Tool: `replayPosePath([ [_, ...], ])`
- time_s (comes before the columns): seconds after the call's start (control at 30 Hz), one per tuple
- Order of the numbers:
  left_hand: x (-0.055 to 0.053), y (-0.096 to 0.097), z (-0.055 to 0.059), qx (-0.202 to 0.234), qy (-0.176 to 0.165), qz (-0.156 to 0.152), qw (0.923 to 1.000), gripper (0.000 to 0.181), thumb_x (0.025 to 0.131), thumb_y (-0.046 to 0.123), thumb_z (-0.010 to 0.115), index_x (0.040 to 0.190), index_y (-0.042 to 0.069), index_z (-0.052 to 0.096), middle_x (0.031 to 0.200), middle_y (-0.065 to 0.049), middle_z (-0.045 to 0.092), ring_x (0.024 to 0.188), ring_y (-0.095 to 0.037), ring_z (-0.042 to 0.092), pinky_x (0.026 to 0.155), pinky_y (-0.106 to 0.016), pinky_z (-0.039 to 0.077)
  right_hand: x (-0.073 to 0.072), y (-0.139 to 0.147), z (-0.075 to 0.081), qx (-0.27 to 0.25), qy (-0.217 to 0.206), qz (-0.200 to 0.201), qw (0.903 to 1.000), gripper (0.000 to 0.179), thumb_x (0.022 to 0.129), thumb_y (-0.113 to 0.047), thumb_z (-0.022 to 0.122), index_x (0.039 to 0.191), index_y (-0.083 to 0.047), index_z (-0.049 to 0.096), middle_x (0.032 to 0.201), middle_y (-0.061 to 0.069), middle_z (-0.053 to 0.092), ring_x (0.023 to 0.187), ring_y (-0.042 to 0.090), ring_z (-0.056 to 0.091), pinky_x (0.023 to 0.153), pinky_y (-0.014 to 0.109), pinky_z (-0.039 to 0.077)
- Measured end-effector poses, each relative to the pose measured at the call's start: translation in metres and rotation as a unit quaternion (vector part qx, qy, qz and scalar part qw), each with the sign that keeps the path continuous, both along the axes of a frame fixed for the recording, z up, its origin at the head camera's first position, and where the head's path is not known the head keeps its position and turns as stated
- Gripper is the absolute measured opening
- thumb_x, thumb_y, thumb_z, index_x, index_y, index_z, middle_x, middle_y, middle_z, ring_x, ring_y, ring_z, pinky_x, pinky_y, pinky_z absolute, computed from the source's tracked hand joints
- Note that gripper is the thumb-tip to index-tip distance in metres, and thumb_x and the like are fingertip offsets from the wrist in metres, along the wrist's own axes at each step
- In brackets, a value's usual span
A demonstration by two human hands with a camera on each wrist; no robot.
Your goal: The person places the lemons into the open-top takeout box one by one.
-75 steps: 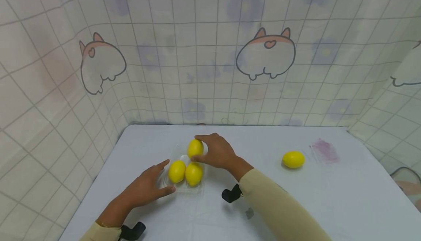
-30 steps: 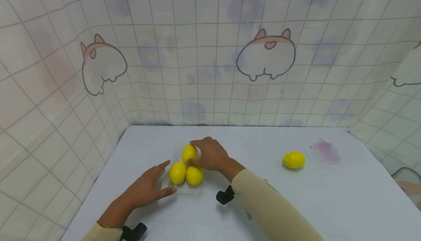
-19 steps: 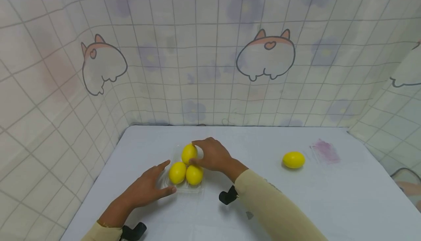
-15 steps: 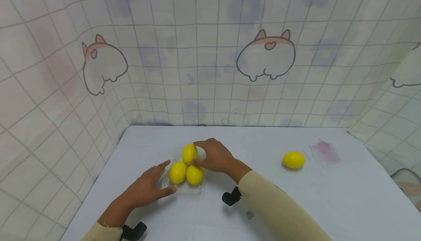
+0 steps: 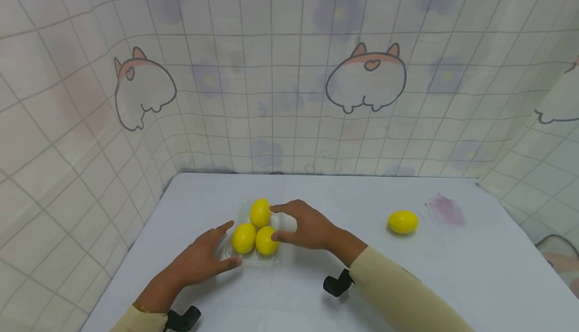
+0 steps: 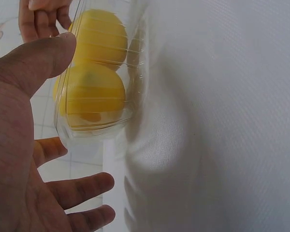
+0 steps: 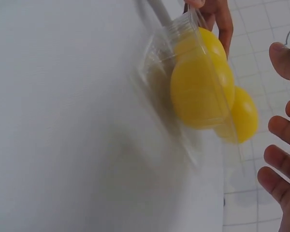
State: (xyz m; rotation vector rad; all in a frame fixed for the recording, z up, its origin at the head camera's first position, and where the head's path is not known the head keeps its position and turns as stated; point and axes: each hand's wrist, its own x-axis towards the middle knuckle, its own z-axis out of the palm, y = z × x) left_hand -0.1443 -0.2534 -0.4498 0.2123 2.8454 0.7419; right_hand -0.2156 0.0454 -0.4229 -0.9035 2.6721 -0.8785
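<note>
Three yellow lemons sit grouped in a clear plastic tray (image 5: 253, 262) left of centre on the table: a far lemon (image 5: 260, 213), a near left lemon (image 5: 244, 239) and a near right lemon (image 5: 265, 244). My left hand (image 5: 196, 259) is spread at the tray's left side, its thumb tip (image 6: 67, 46) right at the rim in the left wrist view. Beside the tray's right edge is my right hand (image 5: 309, 226), thumb and fingers apart and holding nothing. In the right wrist view its fingers (image 7: 280, 162) show a gap to the tray.
A fourth lemon (image 5: 403, 222) lies alone on the white table (image 5: 344, 196), well to the right. Behind it is a flat clear piece with a pinkish patch (image 5: 447, 210). Tile-patterned sheeting (image 5: 289, 120) walls the back and sides.
My right hand first moved the far lemon left and down into the tray, then let it go and drew back to the right. The left hand stayed in place.
</note>
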Motion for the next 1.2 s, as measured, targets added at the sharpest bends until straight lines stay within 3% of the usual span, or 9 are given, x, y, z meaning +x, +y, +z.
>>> replayPosePath([
  [0.3,-0.002,0.003,0.002,-0.005,-0.014,0.008,0.9999,0.103,0.081,0.067,0.076,0.161,0.018,0.033,0.158,-0.019,0.041,0.144,-0.045,0.037,0.111,-0.070,0.032,0.013,0.033,0.004,-0.035,-0.001,0.005,0.9994,0.072,0.087,-0.063,0.074,0.151,-0.036,0.051,0.148,-0.008,0.050,0.134,0.016,0.047,0.112,0.044,0.042],
  [0.4,-0.001,0.003,0.003,-0.004,-0.016,0.009,0.9998,0.104,0.081,0.068,0.076,0.162,0.018,0.033,0.159,-0.019,0.040,0.144,-0.045,0.036,0.111,-0.070,0.031,0.016,0.044,0.006,-0.045,-0.002,0.004,0.9990,0.072,0.088,-0.060,0.075,0.151,-0.036,0.051,0.148,-0.007,0.050,0.131,0.021,0.050,0.110,0.045,0.043],
  [0.73,-0.001,0.002,0.002,0.000,-0.013,0.006,0.9999,0.104,0.081,0.067,0.076,0.162,0.017,0.032,0.159,-0.020,0.040,0.144,-0.046,0.036,0.111,-0.070,0.031,0.022,0.081,0.009,-0.037,0.012,-0.042,0.9984,0.072,0.084,-0.066,0.073,0.149,-0.044,0.051,0.149,-0.013,0.048,0.132,0.016,0.049,0.109,0.047,0.045],
  [0.97,-0.001,0.002,0.002,0.001,-0.011,0.005,0.9999,0.103,0.082,0.066,0.076,0.162,0.017,0.032,0.159,-0.020,0.039,0.144,-0.047,0.035,0.111,-0.071,0.030,0.025,0.108,0.016,-0.041,0.012,-0.063,0.9971,0.071,0.086,-0.056,0.078,0.150,-0.040,0.051,0.150,-0.008,0.048,0.130,0.023,0.051,0.107,0.050,0.046],
  [1.2,0.000,0.004,0.004,0.004,-0.012,0.001,0.9999,0.103,0.082,0.065,0.076,0.161,0.016,0.032,0.159,-0.021,0.039,0.144,-0.047,0.036,0.111,-0.071,0.031,0.027,0.133,0.017,-0.051,0.017,-0.083,0.9951,0.073,0.084,-0.062,0.077,0.149,-0.041,0.050,0.148,-0.007,0.050,0.127,0.027,0.053,0.104,0.050,0.049],
])
